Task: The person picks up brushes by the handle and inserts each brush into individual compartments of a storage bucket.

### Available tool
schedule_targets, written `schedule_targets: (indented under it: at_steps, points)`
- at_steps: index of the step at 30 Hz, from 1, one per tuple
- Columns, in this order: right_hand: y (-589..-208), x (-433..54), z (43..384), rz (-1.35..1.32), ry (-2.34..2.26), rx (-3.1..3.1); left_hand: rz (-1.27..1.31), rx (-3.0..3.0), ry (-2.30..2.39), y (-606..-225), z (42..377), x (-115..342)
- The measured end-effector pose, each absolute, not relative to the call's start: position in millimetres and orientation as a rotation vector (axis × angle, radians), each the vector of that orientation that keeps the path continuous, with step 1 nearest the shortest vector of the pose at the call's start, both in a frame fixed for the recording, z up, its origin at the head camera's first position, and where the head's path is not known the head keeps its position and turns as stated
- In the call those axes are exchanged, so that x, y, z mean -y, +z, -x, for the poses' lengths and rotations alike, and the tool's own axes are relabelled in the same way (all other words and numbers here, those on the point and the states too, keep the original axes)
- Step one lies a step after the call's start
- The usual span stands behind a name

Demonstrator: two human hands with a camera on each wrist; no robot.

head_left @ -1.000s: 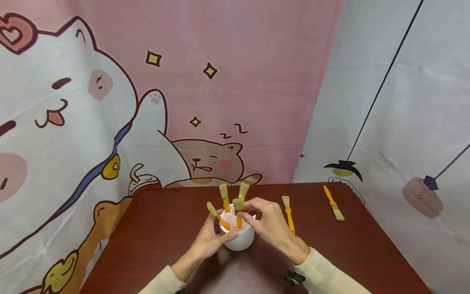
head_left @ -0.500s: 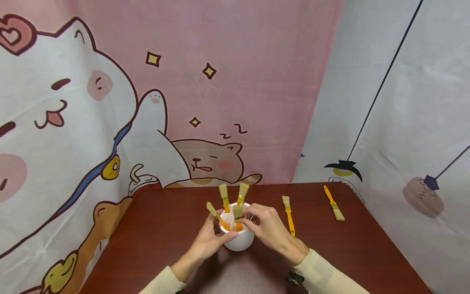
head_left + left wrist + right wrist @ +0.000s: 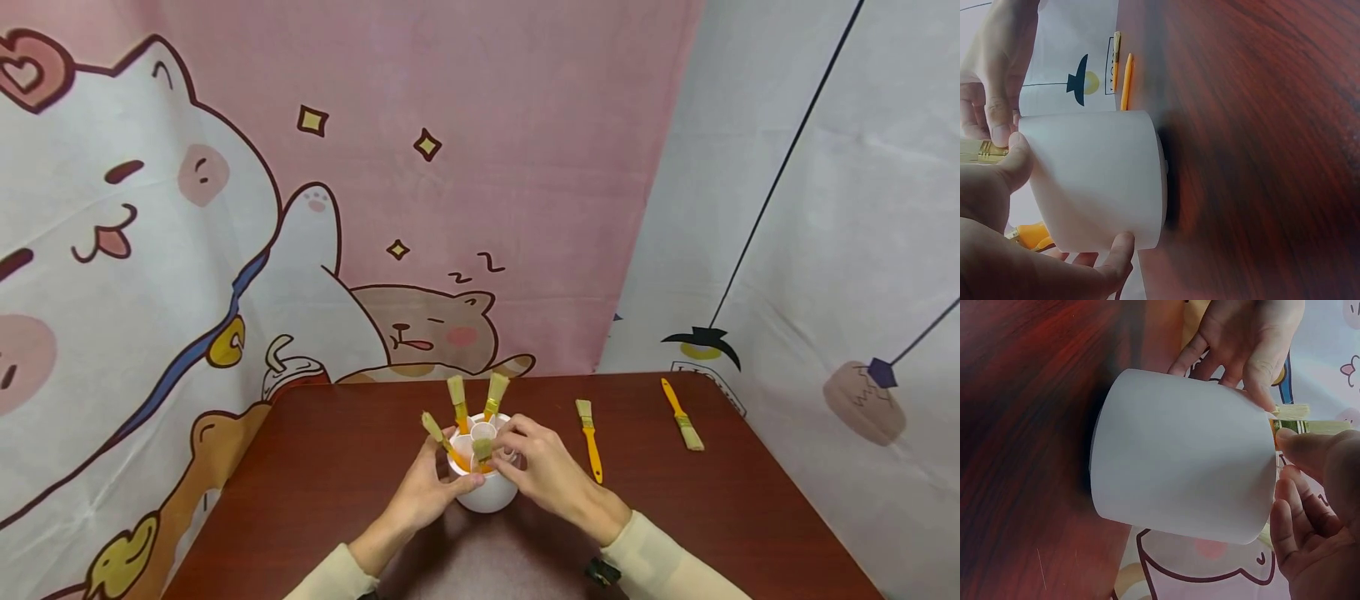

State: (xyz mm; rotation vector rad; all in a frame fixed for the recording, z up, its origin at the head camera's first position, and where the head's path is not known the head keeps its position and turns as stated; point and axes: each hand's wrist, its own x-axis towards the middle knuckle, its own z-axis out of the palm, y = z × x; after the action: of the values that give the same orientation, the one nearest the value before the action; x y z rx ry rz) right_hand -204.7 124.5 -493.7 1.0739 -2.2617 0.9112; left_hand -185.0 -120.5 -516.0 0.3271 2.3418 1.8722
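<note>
A white round pot (image 3: 489, 498) with several inner compartments stands on the table in the head view. My left hand (image 3: 426, 493) grips its left side, with the thumb at the front rim. My right hand (image 3: 553, 475) pinches a paintbrush (image 3: 482, 451) at the front of the pot, bristles up, its orange handle mostly inside. In the right wrist view my thumb lies against the metal band of this paintbrush (image 3: 1291, 427). Three other paintbrushes stand in the pot: one leaning left (image 3: 433, 428), one at the back left (image 3: 457, 396) and one at the back right (image 3: 495, 393).
Right of the pot, a paintbrush (image 3: 589, 442) with a yellow-orange handle lies on the dark red table (image 3: 330, 475). Another paintbrush (image 3: 682, 417) lies near the far right corner. A printed cloth (image 3: 525, 167) hangs behind the table.
The front paintbrush has gone lower into the pot, and my right hand has shifted slightly with it. My left hand and the pot have stayed in place.
</note>
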Motion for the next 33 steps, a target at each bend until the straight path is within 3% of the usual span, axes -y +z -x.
schedule_targets:
  at_steps: [17, 33]
  points:
    - [-488, -131, 193, -1.059, 0.692, 2.370, -0.341, -2.350, 1.887, -519, 186, 121]
    - [-485, -144, 193, -0.992, 0.806, 2.272, -0.298, -2.313, 1.909, -514, 186, 121]
